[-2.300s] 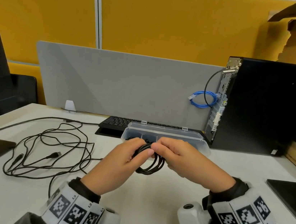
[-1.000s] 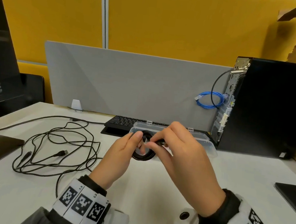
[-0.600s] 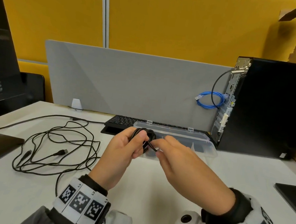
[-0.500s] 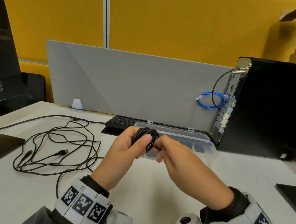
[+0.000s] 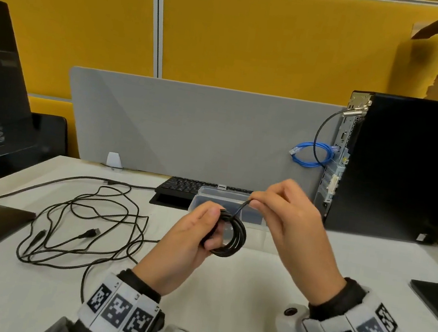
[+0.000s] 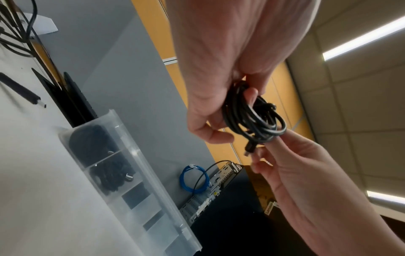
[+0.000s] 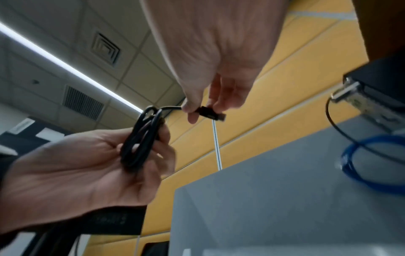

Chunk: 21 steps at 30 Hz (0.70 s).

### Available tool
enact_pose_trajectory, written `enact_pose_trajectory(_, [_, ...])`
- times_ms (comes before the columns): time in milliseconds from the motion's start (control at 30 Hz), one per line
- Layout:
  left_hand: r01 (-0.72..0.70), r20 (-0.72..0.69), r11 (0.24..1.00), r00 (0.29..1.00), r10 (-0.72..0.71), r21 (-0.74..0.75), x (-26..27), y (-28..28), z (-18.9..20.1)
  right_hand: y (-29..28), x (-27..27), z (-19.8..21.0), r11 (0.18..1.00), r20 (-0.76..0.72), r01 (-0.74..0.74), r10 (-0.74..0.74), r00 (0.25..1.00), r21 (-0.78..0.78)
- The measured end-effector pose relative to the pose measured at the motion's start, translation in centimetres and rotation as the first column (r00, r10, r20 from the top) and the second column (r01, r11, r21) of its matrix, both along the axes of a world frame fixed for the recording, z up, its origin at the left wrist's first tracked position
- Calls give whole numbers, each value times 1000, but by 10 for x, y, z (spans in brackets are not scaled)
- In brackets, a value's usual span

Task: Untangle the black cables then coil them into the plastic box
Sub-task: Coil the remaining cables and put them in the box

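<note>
Coil (image 5: pixel 228 236) sat centre frame, above the desk, a small round bundle of thin, smooth black cable. Left hand (image 5: pixel 187 248) gripped its loops; right hand (image 5: pixel 286 219) pinched the free end at the plug (image 7: pixel 211 115). Box (image 5: pixel 224 198), clear ribbed plastic with dividers, lay just behind; two compartments held coils. Tangle (image 5: pixel 85 220) lay lower left, matte and limp. Risk: springy loops could fan open if the left grip slackened while tucking the end.
</note>
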<state>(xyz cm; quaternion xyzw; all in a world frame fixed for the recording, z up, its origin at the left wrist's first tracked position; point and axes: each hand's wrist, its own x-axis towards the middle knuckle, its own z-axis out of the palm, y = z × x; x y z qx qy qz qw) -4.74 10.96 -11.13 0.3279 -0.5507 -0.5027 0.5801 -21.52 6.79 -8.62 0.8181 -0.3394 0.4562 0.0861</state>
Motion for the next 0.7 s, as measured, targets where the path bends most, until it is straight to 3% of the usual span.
enact_pose_trajectory(67, [-47, 12, 999, 999, 47, -2, -4, -2, -4, -3, 7, -9, 961, 196, -178, 137, 971, 210])
enact_pose_trajectory(167, [-104, 24, 994, 994, 104, -23, -9, -4, -8, 3, 20, -14, 731, 541, -473, 169, 824, 492])
enact_pose_trajectory(267, [-225, 112, 970, 966, 234, -88, -11, -6, -10, 10, 28, -14, 506, 724, -652, 75, 685, 565])
enact_pose_trajectory(367, [-293, 173, 945, 933, 316, -147, -9, -8, -12, 19, 33, -14, 393, 784, -728, 28, 620, 562])
enact_pose_trajectory(433, [-317, 226, 928, 907, 357, -194, -9, -10, -13, 21, 35, -14, 398, 774, -718, 31, 632, 571])
enact_pose_trajectory(567, [-362, 315, 893, 843, 436, -267, -4, -12, -16, 22, 35, -12, 465, 670, -618, 69, 739, 634])
enact_pose_trajectory(700, [-291, 253, 943, 911, 326, -163, -7, -8, -15, 25, 35, -11, 623, 467, -439, 131, 875, 647])
